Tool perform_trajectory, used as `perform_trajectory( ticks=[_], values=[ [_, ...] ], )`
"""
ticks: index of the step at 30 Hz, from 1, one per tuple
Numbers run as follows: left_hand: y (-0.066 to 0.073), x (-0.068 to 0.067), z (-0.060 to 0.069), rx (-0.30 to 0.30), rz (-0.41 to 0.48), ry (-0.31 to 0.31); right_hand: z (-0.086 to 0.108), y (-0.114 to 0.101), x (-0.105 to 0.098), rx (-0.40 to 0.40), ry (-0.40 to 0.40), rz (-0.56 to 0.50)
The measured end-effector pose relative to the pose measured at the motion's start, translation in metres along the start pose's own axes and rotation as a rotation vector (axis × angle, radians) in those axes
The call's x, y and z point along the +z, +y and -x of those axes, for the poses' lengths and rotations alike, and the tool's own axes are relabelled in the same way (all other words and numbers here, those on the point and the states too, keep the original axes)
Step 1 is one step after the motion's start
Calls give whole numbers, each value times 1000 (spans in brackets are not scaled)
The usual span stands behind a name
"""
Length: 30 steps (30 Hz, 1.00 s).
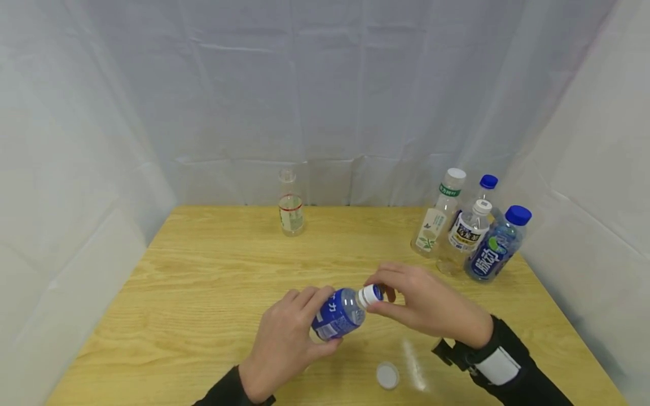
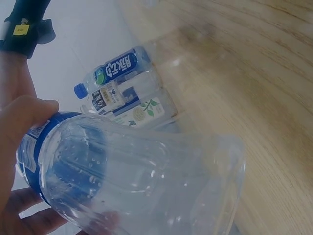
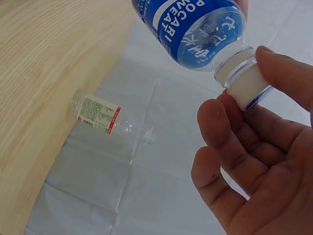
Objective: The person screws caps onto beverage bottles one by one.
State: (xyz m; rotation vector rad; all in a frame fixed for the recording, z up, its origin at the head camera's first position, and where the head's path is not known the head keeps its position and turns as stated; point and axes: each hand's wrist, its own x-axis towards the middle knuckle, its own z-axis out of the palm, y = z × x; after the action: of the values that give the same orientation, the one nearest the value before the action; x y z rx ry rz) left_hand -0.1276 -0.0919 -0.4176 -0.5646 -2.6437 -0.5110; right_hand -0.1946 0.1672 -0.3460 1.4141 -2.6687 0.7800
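My left hand (image 1: 286, 332) grips a clear plastic bottle (image 1: 350, 307) with a blue Pocari Sweat label, tilted above the table with its neck to the right. At the neck, the thumb and fingers of my right hand (image 1: 424, 299) pinch a white cap (image 3: 249, 84) with a blue top. Its lower edge meets the neck; whether it is threaded on I cannot tell. The left wrist view shows the bottle's transparent base (image 2: 195, 181), with droplets inside. Below the hands, a loose white cap (image 1: 387, 375) lies on the tabletop.
An uncapped clear bottle (image 1: 291, 217) stands near the table's back edge. Several capped bottles cluster at the back right, among them a green-banded one (image 1: 430, 228), a white-capped one (image 1: 467, 234) and a blue-capped one (image 1: 490, 256). White sheeting (image 1: 325, 101) surrounds the wooden table (image 1: 203, 270).
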Motion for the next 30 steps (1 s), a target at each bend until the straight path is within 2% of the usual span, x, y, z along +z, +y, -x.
perform_trajectory(
  ticks=[8,15,19,24,27,30],
  values=[
    [3,1,-2,31,13,10,-1,2,6,46,80,134],
    [4,2,-3,24,16,9,3,4,8,34,117,172],
    [2,1,-2,17,5,28,6,4,3,3,129,114],
    [0,-1,-2,22,2,34,6,3,-3,-86,63,-5],
    [0,0,-3,27,2,30,6,2,-4,-107,36,-2],
    [1,1,-3,28,0,28,5,0,-3,-81,35,18]
  ],
)
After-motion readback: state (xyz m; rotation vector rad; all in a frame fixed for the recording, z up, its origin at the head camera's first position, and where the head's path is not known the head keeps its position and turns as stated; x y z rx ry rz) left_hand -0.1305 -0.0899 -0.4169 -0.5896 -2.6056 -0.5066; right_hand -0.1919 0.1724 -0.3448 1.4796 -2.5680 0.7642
